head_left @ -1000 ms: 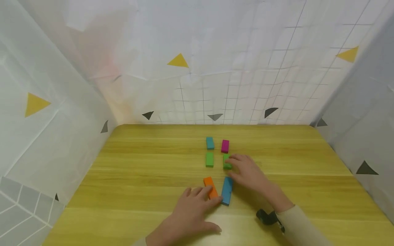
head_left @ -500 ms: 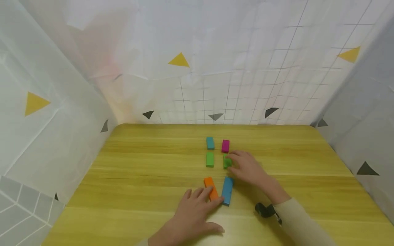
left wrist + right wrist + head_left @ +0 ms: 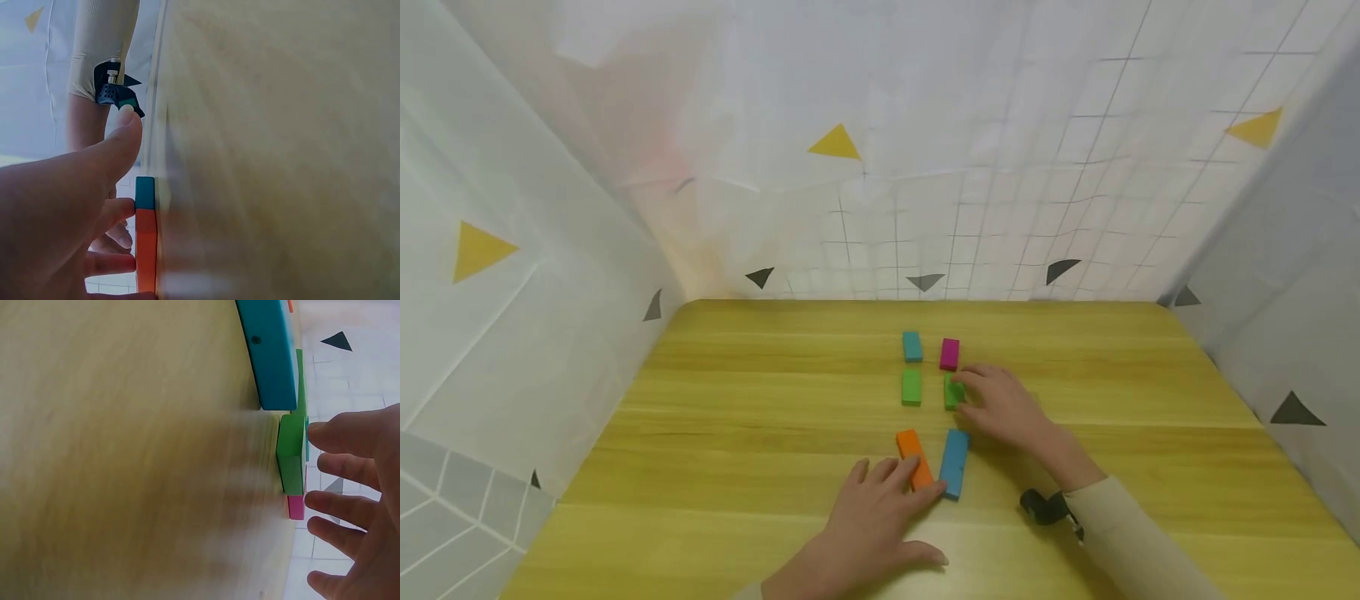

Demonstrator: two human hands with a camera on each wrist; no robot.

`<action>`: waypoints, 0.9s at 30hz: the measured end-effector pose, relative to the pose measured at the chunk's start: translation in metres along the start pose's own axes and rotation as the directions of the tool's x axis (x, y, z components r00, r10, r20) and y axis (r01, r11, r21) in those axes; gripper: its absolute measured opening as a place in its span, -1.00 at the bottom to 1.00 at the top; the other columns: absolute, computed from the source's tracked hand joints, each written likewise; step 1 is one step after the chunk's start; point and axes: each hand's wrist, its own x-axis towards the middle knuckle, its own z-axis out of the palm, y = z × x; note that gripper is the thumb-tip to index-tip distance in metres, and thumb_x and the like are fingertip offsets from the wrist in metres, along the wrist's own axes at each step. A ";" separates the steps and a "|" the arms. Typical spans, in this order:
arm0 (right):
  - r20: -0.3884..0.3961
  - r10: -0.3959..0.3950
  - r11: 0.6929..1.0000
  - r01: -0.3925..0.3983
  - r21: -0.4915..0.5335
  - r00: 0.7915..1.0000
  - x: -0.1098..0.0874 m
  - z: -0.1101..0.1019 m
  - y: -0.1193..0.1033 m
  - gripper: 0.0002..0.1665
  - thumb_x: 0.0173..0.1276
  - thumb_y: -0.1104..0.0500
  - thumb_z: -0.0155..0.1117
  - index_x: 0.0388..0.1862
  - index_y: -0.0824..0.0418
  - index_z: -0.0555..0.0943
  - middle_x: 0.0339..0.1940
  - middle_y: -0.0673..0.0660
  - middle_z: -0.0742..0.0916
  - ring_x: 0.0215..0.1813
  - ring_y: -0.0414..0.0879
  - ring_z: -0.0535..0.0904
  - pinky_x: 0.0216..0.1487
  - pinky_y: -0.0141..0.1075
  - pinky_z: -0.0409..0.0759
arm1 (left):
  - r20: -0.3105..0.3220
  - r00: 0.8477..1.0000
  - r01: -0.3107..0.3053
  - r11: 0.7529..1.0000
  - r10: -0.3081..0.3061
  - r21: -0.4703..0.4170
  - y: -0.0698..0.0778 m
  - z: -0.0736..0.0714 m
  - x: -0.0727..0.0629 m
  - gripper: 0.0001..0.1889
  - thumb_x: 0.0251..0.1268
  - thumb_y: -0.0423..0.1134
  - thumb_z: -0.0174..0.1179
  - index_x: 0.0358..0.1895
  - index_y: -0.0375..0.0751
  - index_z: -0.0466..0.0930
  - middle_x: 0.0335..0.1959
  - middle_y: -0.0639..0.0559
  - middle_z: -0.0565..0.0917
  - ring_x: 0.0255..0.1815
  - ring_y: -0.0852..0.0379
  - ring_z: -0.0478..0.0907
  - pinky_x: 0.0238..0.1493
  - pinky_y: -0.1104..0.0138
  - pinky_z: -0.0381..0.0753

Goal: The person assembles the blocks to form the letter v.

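My left hand (image 3: 868,521) lies spread over the near end of an orange block (image 3: 907,444), one fingertip on its top and another at the left edge of a blue block (image 3: 955,458). From the left wrist, straight fingers show along the orange block (image 3: 146,256), the thumb held apart. Farther right, my right hand (image 3: 1003,408) hovers at a green block (image 3: 951,398), fingers loosely bent across its right side. In the right wrist view the fingertips (image 3: 317,500) are close over this green block (image 3: 290,456), not wrapped round it.
A second green block (image 3: 911,388) lies left of the first. Behind them sit a teal block (image 3: 912,346) and a magenta block (image 3: 950,354). The wooden table (image 3: 737,433) ends at a white sheet wall (image 3: 715,125). A black device (image 3: 1043,507) is at the right wrist.
The right hand has shifted slightly away from me over the green block, showing a bit more of it. The left hand has moved very slightly right. The blocks stay in place.
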 end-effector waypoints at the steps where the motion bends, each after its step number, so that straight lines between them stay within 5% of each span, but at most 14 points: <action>1: 0.001 -0.001 1.000 0.001 -0.002 1.000 0.000 0.000 0.000 -0.43 0.24 0.05 0.38 0.24 0.16 0.59 0.24 0.23 0.64 0.29 0.21 0.51 0.35 0.17 0.40 | 0.002 1.000 0.001 1.000 -0.001 -0.002 0.000 0.000 0.000 -0.16 0.08 0.66 -0.18 0.48 0.54 0.16 0.52 0.05 0.30 0.42 -0.10 0.35 0.31 -0.25 0.33; 10: 0.005 -0.001 1.000 0.001 -0.002 1.000 0.003 0.004 0.001 -0.50 0.21 0.06 0.41 0.14 0.15 0.63 0.22 0.21 0.65 0.26 0.20 0.53 0.33 0.17 0.42 | 0.023 1.000 0.014 1.000 -0.014 -0.006 -0.001 -0.001 0.000 -0.16 0.08 0.64 -0.15 0.49 0.56 0.13 0.56 0.07 0.26 0.45 -0.13 0.32 0.32 -0.27 0.31; 27: 0.041 0.006 1.000 -0.006 -0.005 0.999 0.011 0.003 0.003 -0.65 0.09 0.08 0.44 -0.11 0.07 0.63 -0.07 0.06 0.70 -0.08 0.01 0.58 0.09 0.01 0.59 | 0.030 1.000 0.006 1.000 -0.006 0.002 0.001 -0.003 -0.002 -0.21 0.15 0.51 0.04 0.50 0.55 0.12 0.56 0.07 0.25 0.45 -0.14 0.32 0.32 -0.24 0.32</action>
